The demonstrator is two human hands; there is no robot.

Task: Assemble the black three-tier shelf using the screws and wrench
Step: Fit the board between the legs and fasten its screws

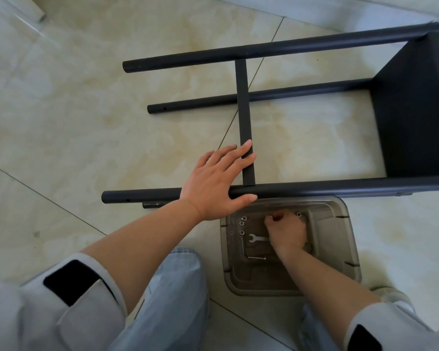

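The black shelf frame (302, 49) lies on its side on the tiled floor, its tube legs pointing left and one panel (413, 110) fixed at the right end. My left hand (218, 181) rests flat over the near leg (340, 187), fingers straight and touching a thin black crossbar (242, 102). My right hand (287, 230) reaches into a clear plastic bin (350, 249), fingers curled at the bin's floor; what they pinch is hidden. In the bin lie a small silver wrench (257, 238), a long screw (256, 257) and several washers or nuts (242, 220).
I crouch on beige floor tiles, knees in light jeans (173, 295) at the bottom. A short black piece (151, 205) peeks out under the near leg. A white wall base runs along the top right.
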